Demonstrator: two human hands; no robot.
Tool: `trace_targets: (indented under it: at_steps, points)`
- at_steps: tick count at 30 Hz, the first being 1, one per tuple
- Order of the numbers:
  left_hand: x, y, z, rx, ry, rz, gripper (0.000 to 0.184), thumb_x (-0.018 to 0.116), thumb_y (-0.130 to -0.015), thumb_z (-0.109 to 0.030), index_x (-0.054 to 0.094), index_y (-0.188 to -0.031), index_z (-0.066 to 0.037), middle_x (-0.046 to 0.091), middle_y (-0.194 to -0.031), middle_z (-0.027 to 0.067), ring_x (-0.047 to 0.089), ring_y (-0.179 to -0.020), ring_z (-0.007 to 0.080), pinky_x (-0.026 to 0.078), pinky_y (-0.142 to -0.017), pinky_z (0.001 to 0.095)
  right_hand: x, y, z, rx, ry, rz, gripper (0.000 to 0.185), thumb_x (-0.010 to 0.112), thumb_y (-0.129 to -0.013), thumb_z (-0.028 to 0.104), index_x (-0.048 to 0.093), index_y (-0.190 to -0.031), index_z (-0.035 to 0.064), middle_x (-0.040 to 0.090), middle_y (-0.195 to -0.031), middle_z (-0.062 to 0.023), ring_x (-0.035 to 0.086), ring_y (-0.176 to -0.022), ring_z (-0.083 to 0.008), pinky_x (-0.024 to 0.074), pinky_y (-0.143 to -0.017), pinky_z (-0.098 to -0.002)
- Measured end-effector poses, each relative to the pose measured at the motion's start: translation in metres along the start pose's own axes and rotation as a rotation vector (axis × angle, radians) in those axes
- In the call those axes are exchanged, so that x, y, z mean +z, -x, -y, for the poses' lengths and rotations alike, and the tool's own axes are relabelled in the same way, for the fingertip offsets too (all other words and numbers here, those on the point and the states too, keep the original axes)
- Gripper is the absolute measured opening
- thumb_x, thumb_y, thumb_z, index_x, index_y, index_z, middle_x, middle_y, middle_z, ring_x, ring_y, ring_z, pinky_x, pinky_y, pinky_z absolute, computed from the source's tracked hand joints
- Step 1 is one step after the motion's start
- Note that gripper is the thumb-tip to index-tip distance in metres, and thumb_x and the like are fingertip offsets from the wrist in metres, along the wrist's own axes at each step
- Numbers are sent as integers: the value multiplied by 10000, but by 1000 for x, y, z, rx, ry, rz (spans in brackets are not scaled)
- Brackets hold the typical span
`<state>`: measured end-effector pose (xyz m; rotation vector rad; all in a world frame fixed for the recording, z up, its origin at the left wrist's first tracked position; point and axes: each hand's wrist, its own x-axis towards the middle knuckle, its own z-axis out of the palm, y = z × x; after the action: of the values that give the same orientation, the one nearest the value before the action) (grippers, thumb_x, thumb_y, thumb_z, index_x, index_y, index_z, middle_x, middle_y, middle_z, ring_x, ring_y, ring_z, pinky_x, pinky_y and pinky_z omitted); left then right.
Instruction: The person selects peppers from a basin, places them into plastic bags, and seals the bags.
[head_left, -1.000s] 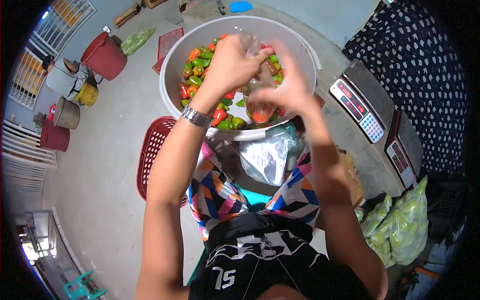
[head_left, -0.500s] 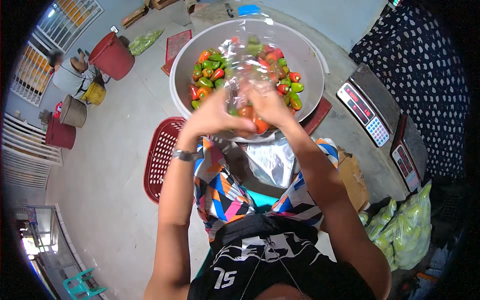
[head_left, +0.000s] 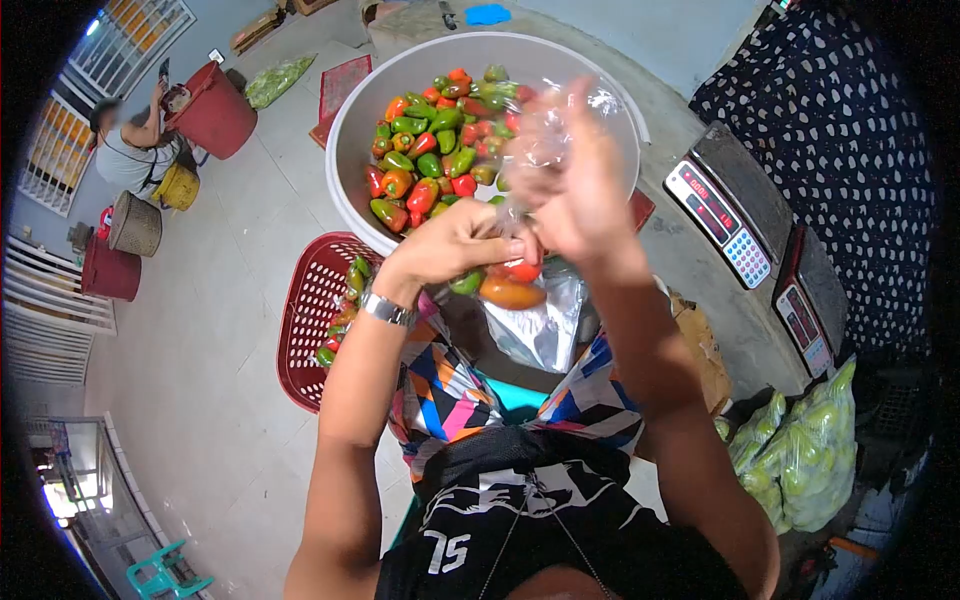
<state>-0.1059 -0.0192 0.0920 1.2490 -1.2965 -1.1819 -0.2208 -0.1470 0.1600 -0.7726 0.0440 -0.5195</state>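
My left hand [head_left: 450, 245] is closed in a pinch on the gathered neck of a clear plastic bag. Red, orange and green peppers [head_left: 512, 291] hang in the bag below the fingers. Blurred by motion, my right hand [head_left: 590, 190] is raised just beyond, closed on the bag's loose upper plastic [head_left: 545, 125]; its exact finger positions are smeared. Behind both hands stands a large pale tub [head_left: 345, 185] holding many loose peppers [head_left: 425, 140]. Over my lap lies a sheaf of clear plastic [head_left: 535, 330].
At left, a red basket [head_left: 290, 350] holds bagged peppers [head_left: 345, 315]. Two digital scales [head_left: 720, 215] stand at right, above bags of green produce [head_left: 810, 460]. A person [head_left: 140, 150] sits far left beside a red bin [head_left: 215, 115]. A teal stool [head_left: 165, 570] is lower left.
The bag has come nearer to me, its neck now gathered in my left hand. My right hand has moved up and right. Bagged peppers now show in the red basket.
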Motion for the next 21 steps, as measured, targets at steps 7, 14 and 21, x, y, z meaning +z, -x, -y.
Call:
trace_targets:
  at_steps: [7,14,21]
  points:
    - [35,41,17,86,347,-323,286,578,-1049,-288,664,-967,-28,707,-1113,64,521,-812,63,456,-749,240,-75,-31,45,-328,135,-445,407,441,-1087,453,445,-831,137,296,-594,55,224,-449,-69,207,-418,-276]
    - [35,60,6,-204,108,-331,343,528,-1072,-236,591,-795,-45,703,-1030,53,483,-774,61,407,-680,235,-25,52,-2,-577,1742,637,533,772,-861,322,594,-1294,65,640,-1070,-180,606,-1067,-345,458,-978,-436]
    - [47,80,-40,0,-590,-372,199,604,-973,-120,628,-827,12,620,-1069,124,586,-999,291,457,-930,381,-63,38,34,148,1311,675,400,554,-1025,385,606,-808,52,552,-658,-53,573,-630,-208,451,-606,-382]
